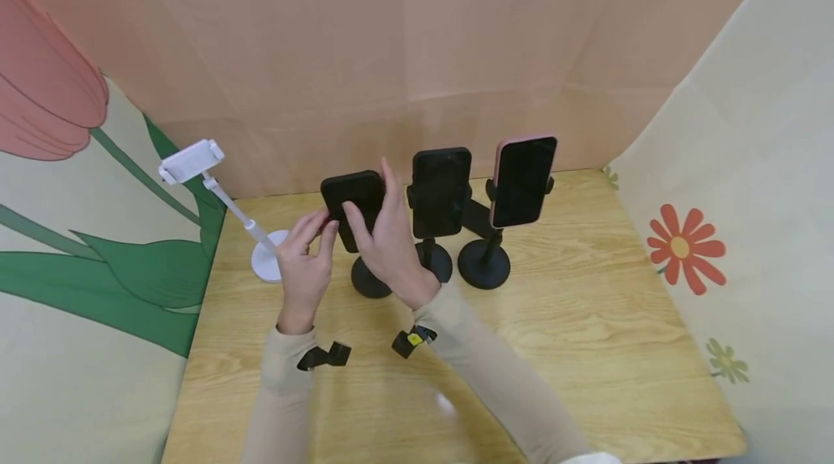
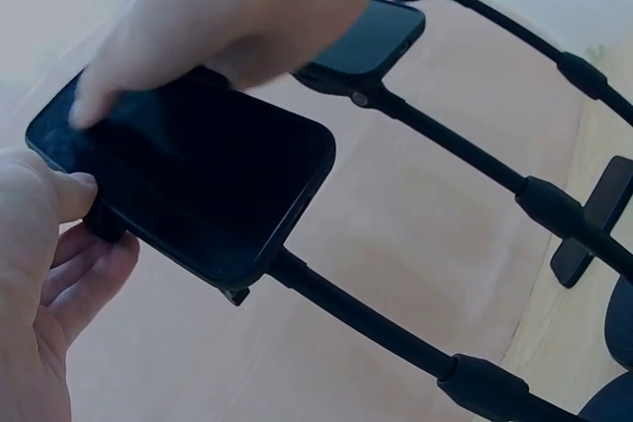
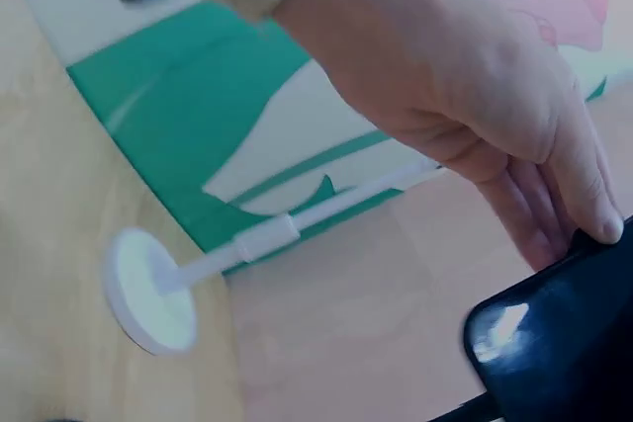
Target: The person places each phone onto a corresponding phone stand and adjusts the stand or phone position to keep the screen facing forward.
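A black smartphone (image 1: 352, 189) sits tilted in the clamp of a black phone holder (image 1: 370, 281), its dark screen toward me. At the phone's left edge, my left hand (image 1: 305, 261) pinches the holder's side clamp, with thumb and fingers on either side of it, as the left wrist view shows. My right hand (image 1: 394, 243) holds the phone from the right, its thumb on the screen. In the left wrist view that hand (image 2: 247, 17) reaches over the phone (image 2: 218, 175); its other fingers are mostly hidden there. The right wrist view shows the left thumb on the phone's edge.
Two more black holders to the right carry a black phone (image 1: 441, 192) and a pink-edged phone (image 1: 524, 182). Behind them another dark phone-like slab (image 1: 478, 218) lies on the wooden table (image 1: 586, 319). A white phone holder (image 1: 266, 261) stands at left, its clamp holding nothing.
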Demonstrator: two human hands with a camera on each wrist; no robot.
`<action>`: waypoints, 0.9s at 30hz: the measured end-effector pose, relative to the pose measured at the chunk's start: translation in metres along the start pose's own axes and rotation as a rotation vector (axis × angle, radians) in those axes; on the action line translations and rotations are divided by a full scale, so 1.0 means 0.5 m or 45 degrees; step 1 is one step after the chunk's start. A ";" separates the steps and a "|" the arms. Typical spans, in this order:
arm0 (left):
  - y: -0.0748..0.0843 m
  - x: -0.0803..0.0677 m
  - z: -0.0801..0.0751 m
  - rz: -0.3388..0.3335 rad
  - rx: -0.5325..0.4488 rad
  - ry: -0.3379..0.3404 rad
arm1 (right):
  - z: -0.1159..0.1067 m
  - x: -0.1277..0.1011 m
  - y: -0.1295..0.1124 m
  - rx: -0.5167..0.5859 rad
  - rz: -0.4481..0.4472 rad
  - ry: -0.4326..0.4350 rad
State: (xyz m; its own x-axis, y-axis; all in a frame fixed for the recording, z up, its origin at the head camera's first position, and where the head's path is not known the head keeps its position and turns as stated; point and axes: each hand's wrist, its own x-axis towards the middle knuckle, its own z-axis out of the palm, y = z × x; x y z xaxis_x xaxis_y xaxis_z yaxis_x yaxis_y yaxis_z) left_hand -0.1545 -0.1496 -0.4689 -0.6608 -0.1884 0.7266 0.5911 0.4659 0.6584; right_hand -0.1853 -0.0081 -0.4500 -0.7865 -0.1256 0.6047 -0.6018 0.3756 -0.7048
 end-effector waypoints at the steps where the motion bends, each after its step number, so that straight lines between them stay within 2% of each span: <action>1: 0.001 0.000 0.001 -0.005 0.002 0.006 | -0.001 -0.008 0.003 0.045 0.051 -0.021; 5: 0.004 -0.001 0.005 -0.024 -0.015 0.030 | -0.004 -0.037 0.018 0.216 0.158 -0.070; 10: 0.001 -0.006 0.010 -0.014 -0.009 0.064 | -0.006 -0.056 0.034 0.390 0.136 -0.005; 17: -0.006 -0.013 0.024 0.033 0.044 0.147 | 0.001 -0.066 0.043 0.442 0.170 0.085; 27: -0.010 -0.016 0.039 0.019 0.050 0.241 | 0.005 -0.067 0.050 0.457 0.214 0.085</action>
State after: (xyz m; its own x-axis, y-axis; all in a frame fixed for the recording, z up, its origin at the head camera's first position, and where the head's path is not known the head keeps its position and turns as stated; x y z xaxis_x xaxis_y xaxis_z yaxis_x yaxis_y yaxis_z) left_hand -0.1610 -0.1336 -0.4816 -0.5510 -0.3387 0.7627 0.5795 0.5024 0.6417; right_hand -0.1745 0.0032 -0.4886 -0.8744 -0.0254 0.4846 -0.4853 0.0400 -0.8734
